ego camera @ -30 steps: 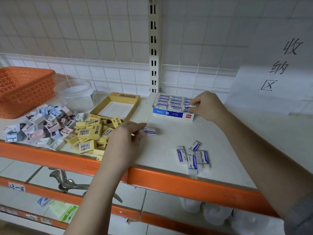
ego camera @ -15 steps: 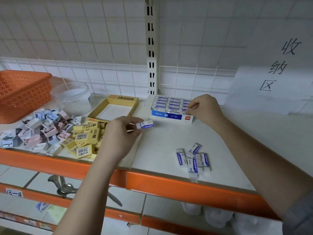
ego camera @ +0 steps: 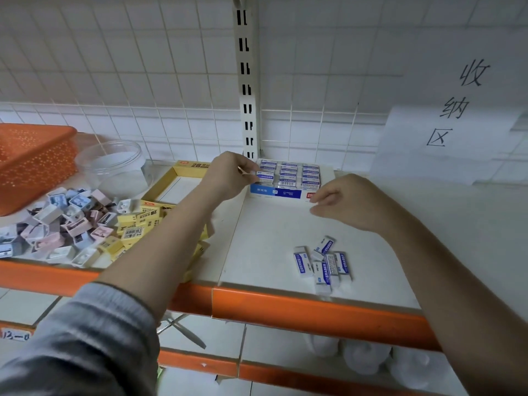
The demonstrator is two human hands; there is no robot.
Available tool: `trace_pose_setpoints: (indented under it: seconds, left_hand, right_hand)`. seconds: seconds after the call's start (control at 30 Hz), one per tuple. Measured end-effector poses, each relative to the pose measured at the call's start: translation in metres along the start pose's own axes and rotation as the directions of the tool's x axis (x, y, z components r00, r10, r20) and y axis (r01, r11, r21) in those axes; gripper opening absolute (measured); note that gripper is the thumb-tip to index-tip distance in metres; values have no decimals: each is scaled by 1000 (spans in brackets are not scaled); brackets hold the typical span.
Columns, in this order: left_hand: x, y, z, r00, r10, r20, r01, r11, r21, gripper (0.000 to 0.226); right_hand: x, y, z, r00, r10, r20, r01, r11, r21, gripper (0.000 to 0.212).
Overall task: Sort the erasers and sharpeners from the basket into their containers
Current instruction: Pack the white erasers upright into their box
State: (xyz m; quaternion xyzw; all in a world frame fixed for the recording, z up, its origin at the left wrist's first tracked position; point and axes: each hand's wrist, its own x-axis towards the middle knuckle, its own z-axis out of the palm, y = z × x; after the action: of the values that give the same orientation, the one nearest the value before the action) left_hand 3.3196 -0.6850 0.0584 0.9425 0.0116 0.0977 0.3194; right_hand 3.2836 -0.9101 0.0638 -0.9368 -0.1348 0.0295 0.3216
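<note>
Blue-and-white eraser (ego camera: 265, 177): being pinched in the fingertips of the left hand (ego camera: 228, 175), sitting at the left front corner of the blue eraser box (ego camera: 288, 178), which is standing at the back of the shelf (ego camera: 257, 241) filled with rows of like erasers. Right hand (ego camera: 343, 202): hovering just in front of the box's right end, fingers loosely curled, holding nothing. Loose erasers (ego camera: 323, 262): lying clustered near the shelf's front edge. Yellow erasers (ego camera: 137, 227), open yellow box (ego camera: 177, 184) and pastel sharpeners (ego camera: 57, 224): lying to the left. Clear tub (ego camera: 114, 164) and orange basket (ego camera: 31, 164): standing behind them.
</note>
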Motion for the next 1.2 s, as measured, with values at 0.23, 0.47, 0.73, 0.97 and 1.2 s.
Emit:
trace_pose_setpoints:
  seconds: [0.23,0.47,0.73,0.97,1.2]
  left_hand:
    - [5,-6,1,997,69,47,-73,992,100,22]
    - [10,-4,-10,960,199,200,-242,944,223,21]
    - [14,-1,-11,968,129,217,-194,930,313,24]
    - [21,4,-11,975,40,219,-60,995,82,7]
    - [35,25,-21,911,-113,396,24,975,222,13]
  right_hand:
    - [-31,9,7,999,34,11,-35,989,145,17]
    - [-35,15,14,999,48,25,-52,978,201,17]
    - [-31,16,14,998,55,-17,-51,981,189,17]
    - [-28,16,14,999,48,-18,-44,983,179,17]
    - [-22,14,15,999,42,-14,-38,981,188,14]
